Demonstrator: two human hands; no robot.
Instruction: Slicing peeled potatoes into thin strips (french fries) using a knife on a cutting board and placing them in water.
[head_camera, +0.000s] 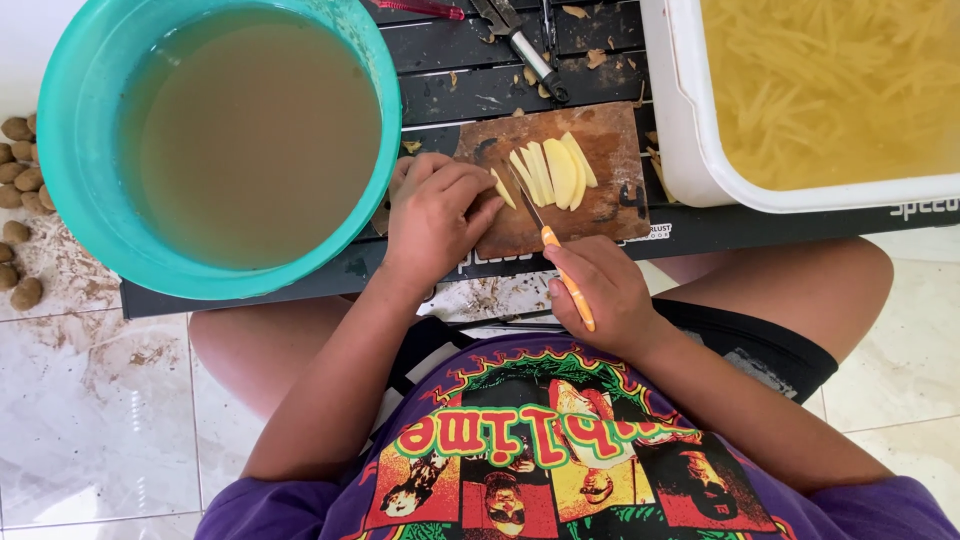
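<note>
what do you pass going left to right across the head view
unpeeled potatoes → teal basin of murky water → left hand → potato slices on the cutting board → white tub of cut potato strips

potato slices (548, 172): pale yellow, fanned flat | knife (556, 262): orange handle, blade seemingly angled down

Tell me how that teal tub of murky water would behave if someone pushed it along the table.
The teal tub looks filled nearly to its rim with cloudy brown water, so it is probably heavy and would resist a light push. A sudden shove would likely slosh water over the edge. Its side overhangs the black table, so pushing it outward might tip it.
</note>
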